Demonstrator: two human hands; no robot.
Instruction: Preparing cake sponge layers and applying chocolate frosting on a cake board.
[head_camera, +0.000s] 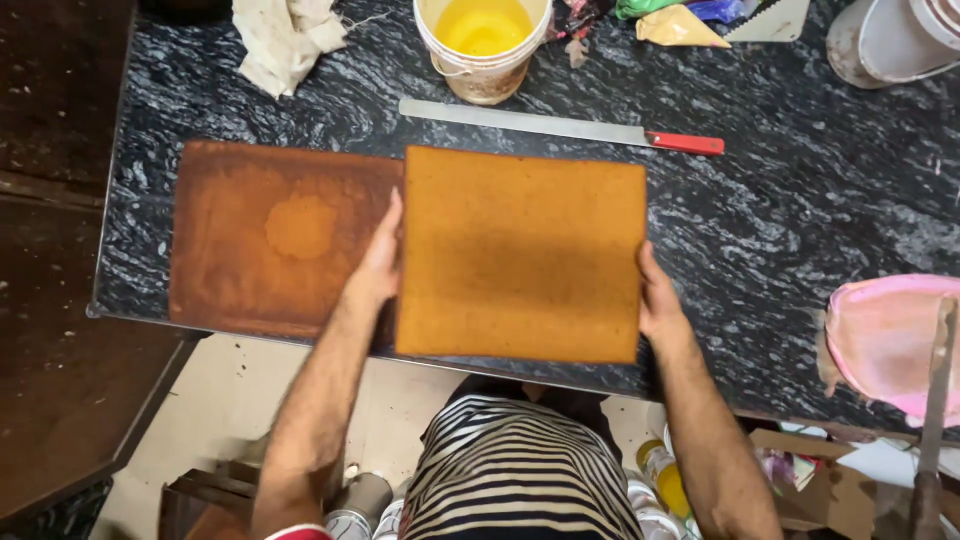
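Observation:
A flat rectangular sponge cake slab (520, 255), golden brown, is held level over the near edge of a dark marbled counter (800, 200). My left hand (378, 270) grips its left edge and my right hand (655, 298) grips its right edge. Just left of it lies a second, darker brown slab (270, 235) with a pale round patch in its middle, flat on the counter. The held slab overlaps the darker slab's right edge.
Behind the slabs lies a long knife (560, 127) with a red handle. A white bucket (483, 45) of yellow liquid and a crumpled cloth (285, 35) sit at the back. A pink bowl (890, 340) with a spatula stands at the right edge.

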